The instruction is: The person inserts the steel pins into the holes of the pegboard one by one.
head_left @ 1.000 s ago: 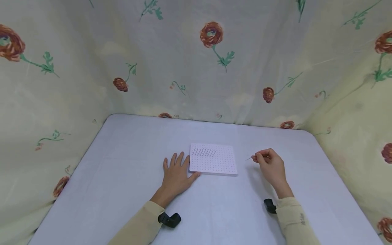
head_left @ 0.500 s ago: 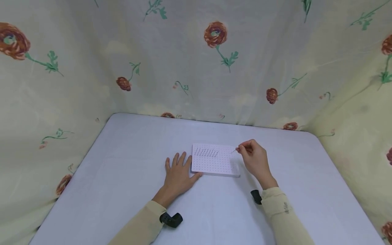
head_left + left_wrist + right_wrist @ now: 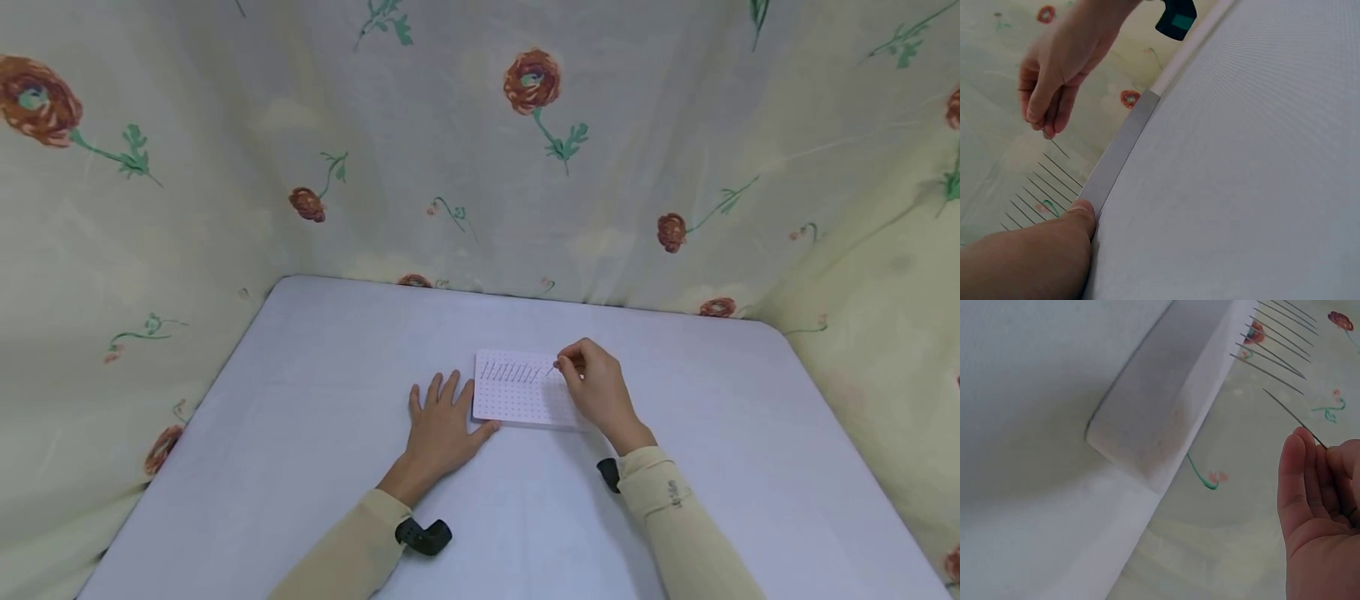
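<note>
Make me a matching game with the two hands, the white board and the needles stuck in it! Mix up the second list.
Things:
1. left hand
2. right hand
3. pegboard
4. row of needles

States:
A. standing along the board's far edge
B. pinching one thin needle
C. flat on the table, thumb against the board
D. white, dotted with holes

Pairs: 1-C, 2-B, 3-D, 4-A

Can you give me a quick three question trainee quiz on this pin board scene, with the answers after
1. True or false: the right hand pinches a thin pin.
2. Where does the left hand rest? A on the table beside the white board; B on top of the board; C in the air.
3. Fill in: the pins already in the board stand in one ____ along its far edge.

Key: 1 true; 2 A; 3 row.
</note>
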`<move>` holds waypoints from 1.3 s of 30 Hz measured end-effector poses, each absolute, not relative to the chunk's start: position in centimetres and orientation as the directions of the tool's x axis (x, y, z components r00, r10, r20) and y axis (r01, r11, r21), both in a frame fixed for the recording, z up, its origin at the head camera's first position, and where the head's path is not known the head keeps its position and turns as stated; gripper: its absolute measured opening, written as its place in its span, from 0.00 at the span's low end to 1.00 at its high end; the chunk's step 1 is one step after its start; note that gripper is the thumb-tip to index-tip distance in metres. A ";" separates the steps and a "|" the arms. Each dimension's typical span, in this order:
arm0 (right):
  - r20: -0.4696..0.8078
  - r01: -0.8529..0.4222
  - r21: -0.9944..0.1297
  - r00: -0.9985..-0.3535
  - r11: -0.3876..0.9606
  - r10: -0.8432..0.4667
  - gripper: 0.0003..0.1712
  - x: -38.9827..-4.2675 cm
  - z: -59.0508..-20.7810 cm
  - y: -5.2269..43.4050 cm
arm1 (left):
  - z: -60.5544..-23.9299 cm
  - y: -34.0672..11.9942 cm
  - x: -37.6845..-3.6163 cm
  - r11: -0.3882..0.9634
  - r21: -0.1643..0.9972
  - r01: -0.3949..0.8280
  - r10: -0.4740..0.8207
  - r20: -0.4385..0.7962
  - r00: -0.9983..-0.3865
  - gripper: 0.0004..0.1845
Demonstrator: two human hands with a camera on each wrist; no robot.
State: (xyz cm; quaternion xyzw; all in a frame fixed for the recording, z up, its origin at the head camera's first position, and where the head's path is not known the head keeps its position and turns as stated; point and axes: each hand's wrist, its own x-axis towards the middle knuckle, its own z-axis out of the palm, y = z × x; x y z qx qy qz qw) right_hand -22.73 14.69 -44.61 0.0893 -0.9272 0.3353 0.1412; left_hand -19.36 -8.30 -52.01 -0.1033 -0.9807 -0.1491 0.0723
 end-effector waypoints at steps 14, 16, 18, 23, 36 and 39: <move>0.315 -0.274 -0.543 -0.943 0.794 -0.109 0.03 -22.9 -46.1 13.7 | -51.9 -8.3 -19.0 0.938 0.268 0.219 0.184 0.150 -0.971 0.46; 0.315 -0.267 -0.539 -0.943 0.798 -0.103 0.03 -23.0 -46.1 13.6 | -51.8 -8.3 -19.0 0.936 0.271 0.223 0.186 0.156 -0.970 0.45; 0.312 -0.259 -0.535 -0.945 0.804 -0.097 0.03 -23.0 -46.1 13.6 | -51.6 -8.4 -19.0 0.934 0.275 0.228 0.188 0.166 -0.968 0.45; 0.305 -0.243 -0.539 -0.949 0.806 -0.082 0.03 -23.1 -46.1 13.5 | -51.6 -8.5 -19.1 0.935 0.270 0.229 0.187 0.171 -0.967 0.45; 0.249 -0.206 -0.522 -0.965 0.828 -0.083 0.05 -22.9 -46.3 13.3 | -51.9 -8.3 -19.1 0.939 0.248 0.240 0.196 0.189 -0.962 0.45; 0.235 -0.194 -0.519 -0.969 0.832 -0.079 0.05 -22.8 -46.2 13.3 | -51.8 -8.3 -19.0 0.936 0.257 0.240 0.197 0.184 -0.963 0.45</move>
